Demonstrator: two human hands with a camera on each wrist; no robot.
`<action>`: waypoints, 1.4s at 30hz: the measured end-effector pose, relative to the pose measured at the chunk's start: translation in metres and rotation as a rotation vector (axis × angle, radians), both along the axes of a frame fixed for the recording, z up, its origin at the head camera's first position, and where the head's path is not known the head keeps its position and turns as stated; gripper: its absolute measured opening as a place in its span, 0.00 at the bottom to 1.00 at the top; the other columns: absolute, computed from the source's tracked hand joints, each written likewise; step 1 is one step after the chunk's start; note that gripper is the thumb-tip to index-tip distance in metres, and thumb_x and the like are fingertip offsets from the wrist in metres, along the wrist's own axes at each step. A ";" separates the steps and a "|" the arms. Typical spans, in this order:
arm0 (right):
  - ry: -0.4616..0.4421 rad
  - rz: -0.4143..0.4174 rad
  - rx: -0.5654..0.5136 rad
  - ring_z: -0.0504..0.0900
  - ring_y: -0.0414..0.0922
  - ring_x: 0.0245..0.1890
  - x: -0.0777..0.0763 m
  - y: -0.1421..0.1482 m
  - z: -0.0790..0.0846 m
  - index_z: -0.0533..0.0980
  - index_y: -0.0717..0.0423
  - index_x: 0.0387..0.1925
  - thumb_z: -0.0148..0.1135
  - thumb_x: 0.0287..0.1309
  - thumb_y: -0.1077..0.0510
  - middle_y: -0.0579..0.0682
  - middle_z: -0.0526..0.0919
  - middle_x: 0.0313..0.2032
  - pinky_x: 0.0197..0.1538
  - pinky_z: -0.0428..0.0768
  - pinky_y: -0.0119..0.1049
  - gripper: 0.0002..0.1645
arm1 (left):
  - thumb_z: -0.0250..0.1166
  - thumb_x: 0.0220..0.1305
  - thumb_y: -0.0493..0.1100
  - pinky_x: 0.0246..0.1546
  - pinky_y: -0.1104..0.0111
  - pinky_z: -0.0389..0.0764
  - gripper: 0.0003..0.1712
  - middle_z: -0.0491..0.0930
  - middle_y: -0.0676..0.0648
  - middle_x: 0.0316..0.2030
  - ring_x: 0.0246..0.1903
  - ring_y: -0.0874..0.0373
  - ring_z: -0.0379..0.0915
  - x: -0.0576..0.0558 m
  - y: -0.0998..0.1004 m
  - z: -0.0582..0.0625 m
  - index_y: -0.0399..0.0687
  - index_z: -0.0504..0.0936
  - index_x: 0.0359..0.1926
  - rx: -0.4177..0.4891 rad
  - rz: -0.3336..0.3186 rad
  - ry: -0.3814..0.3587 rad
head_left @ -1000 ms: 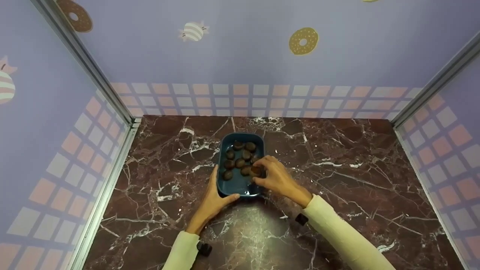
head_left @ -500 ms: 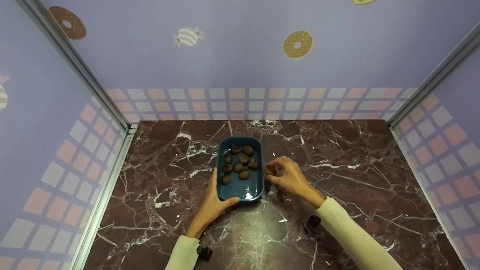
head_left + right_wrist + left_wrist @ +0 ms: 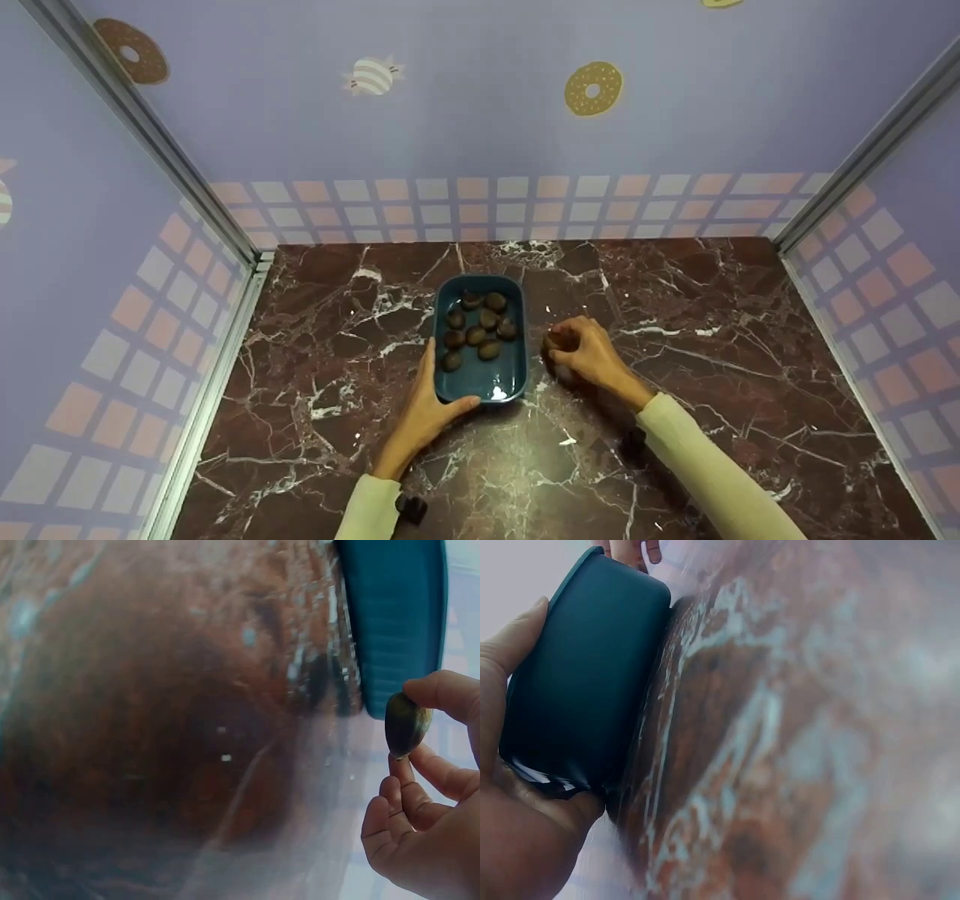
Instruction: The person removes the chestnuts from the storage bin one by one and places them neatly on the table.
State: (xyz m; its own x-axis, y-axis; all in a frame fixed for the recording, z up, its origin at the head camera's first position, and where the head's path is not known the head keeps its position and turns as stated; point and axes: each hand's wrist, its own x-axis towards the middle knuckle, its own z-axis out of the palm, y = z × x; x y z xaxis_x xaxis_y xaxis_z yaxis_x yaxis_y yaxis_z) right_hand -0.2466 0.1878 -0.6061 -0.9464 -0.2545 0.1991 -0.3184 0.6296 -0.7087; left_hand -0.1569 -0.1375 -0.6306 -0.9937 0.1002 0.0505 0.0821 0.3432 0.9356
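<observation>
A dark blue rectangular dish (image 3: 463, 384) stands on the marble table, with several brown chestnuts (image 3: 489, 350) spread over its far and middle parts. My left hand (image 3: 427, 409) holds the dish at its near left corner, fingers along the left wall and thumb along the near end. Just right of the dish, my right hand (image 3: 596, 358) pinches one chestnut (image 3: 407, 724) between thumb and fingertips, close over the table. In the right wrist view its pointed end faces down.
Dark red marble tabletop (image 3: 360, 442) with white veins surrounds the dish. Behind it rises a purple wall (image 3: 480, 112) with printed sweets and a checked band. Side panels with metal rails (image 3: 217, 375) bound the table.
My right hand has lifted a chestnut out of the dish and carried it over the right rim to beside the dish. My left hand has kept its hold on the dish.
</observation>
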 end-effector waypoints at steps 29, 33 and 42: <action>-0.075 0.007 -0.036 0.81 0.52 0.39 -0.009 0.010 -0.016 0.85 0.61 0.44 0.78 0.47 0.63 0.55 0.85 0.38 0.45 0.77 0.44 0.19 | 0.81 0.48 0.60 0.72 0.40 0.48 0.73 0.37 0.45 0.81 0.78 0.44 0.36 0.001 0.000 0.003 0.72 0.35 0.81 0.010 -0.003 -0.006; -0.086 0.021 -0.054 0.83 0.53 0.39 -0.009 0.011 -0.008 0.85 0.61 0.43 0.77 0.49 0.61 0.56 0.86 0.38 0.45 0.79 0.46 0.18 | 0.81 0.48 0.59 0.73 0.42 0.48 0.73 0.37 0.47 0.80 0.78 0.46 0.36 0.000 0.000 0.003 0.74 0.35 0.81 0.012 0.003 -0.015; -0.002 0.030 -0.052 0.80 0.56 0.45 -0.004 0.005 0.014 0.84 0.62 0.46 0.79 0.50 0.59 0.56 0.86 0.42 0.54 0.74 0.50 0.21 | 0.81 0.48 0.60 0.74 0.43 0.46 0.73 0.37 0.47 0.81 0.78 0.48 0.35 0.002 -0.001 0.001 0.74 0.35 0.80 -0.004 0.003 -0.013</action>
State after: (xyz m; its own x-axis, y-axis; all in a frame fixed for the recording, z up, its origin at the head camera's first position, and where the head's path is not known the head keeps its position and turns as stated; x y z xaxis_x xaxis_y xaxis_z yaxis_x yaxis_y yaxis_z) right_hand -0.2502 0.1932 -0.5917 -0.9390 -0.2719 0.2104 -0.3346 0.5825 -0.7408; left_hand -0.1551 -0.1388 -0.6293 -0.9945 0.0976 0.0375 0.0693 0.3469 0.9353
